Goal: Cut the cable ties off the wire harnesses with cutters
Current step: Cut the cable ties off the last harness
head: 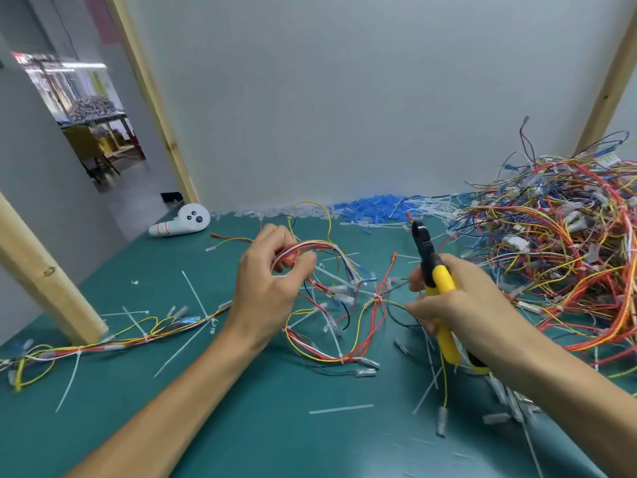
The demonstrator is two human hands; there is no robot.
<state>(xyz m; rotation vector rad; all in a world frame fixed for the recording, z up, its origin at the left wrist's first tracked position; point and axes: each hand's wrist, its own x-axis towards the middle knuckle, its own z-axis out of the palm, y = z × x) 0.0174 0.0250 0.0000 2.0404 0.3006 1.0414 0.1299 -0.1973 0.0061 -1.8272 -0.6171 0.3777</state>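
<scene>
My left hand grips a loop of a wire harness of red, yellow, white and black wires, lifted a little above the green mat. My right hand holds the yellow-handled cutters upright, their black jaws pointing up and away near the back of the mat. The jaws are off to the right of the harness and touch no wire. White cable ties still bind the harness where wires cross between my hands. Loose cut ties lie scattered around.
A big tangled pile of harnesses fills the right side. Another harness trails off to the left past a wooden post. Blue and clear connector pieces line the back wall. A white controller lies at the back left.
</scene>
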